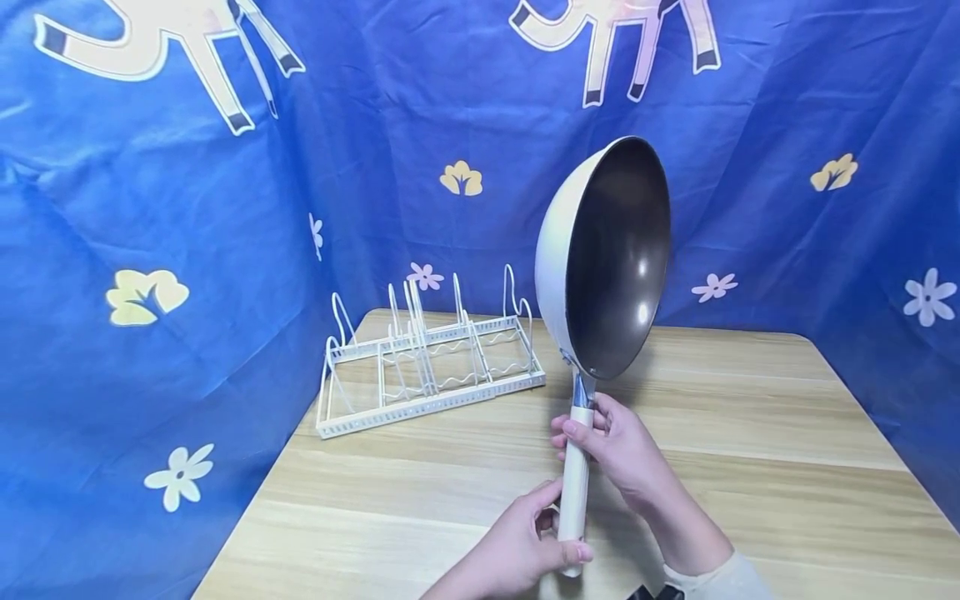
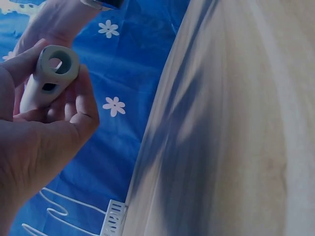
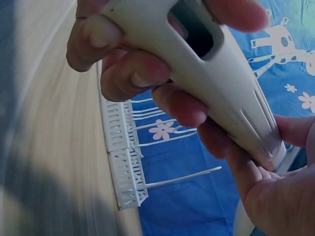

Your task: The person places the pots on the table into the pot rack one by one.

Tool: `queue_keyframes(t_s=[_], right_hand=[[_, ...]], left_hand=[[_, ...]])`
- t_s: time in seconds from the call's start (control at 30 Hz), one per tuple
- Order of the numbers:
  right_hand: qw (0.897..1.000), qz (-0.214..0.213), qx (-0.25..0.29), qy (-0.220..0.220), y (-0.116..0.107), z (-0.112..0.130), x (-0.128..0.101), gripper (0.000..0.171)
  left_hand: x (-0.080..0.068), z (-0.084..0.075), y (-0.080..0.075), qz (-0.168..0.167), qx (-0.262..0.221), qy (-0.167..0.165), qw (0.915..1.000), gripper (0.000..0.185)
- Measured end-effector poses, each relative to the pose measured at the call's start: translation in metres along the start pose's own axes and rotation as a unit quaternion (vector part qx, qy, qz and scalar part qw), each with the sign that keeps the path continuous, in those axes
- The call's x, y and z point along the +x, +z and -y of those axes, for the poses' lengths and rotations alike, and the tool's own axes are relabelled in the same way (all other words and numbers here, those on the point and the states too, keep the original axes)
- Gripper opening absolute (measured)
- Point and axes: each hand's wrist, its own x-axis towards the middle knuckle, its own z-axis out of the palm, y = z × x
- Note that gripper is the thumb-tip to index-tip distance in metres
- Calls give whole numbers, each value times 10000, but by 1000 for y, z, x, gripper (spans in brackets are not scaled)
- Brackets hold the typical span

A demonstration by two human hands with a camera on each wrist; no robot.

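Note:
A wok (image 1: 618, 258), white outside and dark inside, is held up on its edge above the table, its hollow turned to the right. My right hand (image 1: 622, 450) grips the upper part of its pale handle (image 1: 576, 475), just below the metal neck. Lower down, my left hand (image 1: 517, 537) holds the handle's end between thumb and fingers. The left wrist view looks at the round hole in the handle's end (image 2: 60, 61), with the left hand (image 2: 54, 132) curled about it. In the right wrist view, fingers of both hands surround the handle (image 3: 216, 88).
A white wire rack (image 1: 442, 400) with upright loops stands on the wooden table (image 1: 750, 467), left of the wok. Blue printed cloth (image 1: 390, 125) hangs behind the table and along both sides.

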Motion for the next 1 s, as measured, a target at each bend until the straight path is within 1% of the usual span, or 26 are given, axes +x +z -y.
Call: queue_keyframes(t_s=[0.1, 0.23, 0.37, 0.47, 0.57, 0.73, 0.83, 1.0], right_hand=[[9996, 246, -66, -125, -2, 4, 0, 48], [9979, 568, -128, -281, -5, 8, 0, 44], [9948, 905, -149, -441, -8, 10, 3, 41], [9920, 1134, -150, -539, -9, 11, 5, 44], [9884, 1364, -81, -663, -10, 10, 8, 47], [9792, 1797, 165, -930, -10, 8, 13, 43], [9697, 2154, 393, -1081, -10, 7, 16, 40], [9527, 2724, 821, -1065, -9, 8, 22, 41]], left_hand=[[0, 0, 1, 13, -172, 60, 9998, 76], [-1, -3, 4, -32, -406, 6, 9992, 83], [-2, -6, 6, -166, -562, -92, 9982, 80], [-3, -9, 8, -299, -689, -161, 9970, 75], [-4, -13, 10, -430, -793, -228, 9957, 75], [-7, -17, 11, -649, -608, -273, 9957, 80], [-9, -18, 11, -791, -265, -294, 9961, 81], [-11, -21, 11, -1061, 251, -330, 9935, 79]])
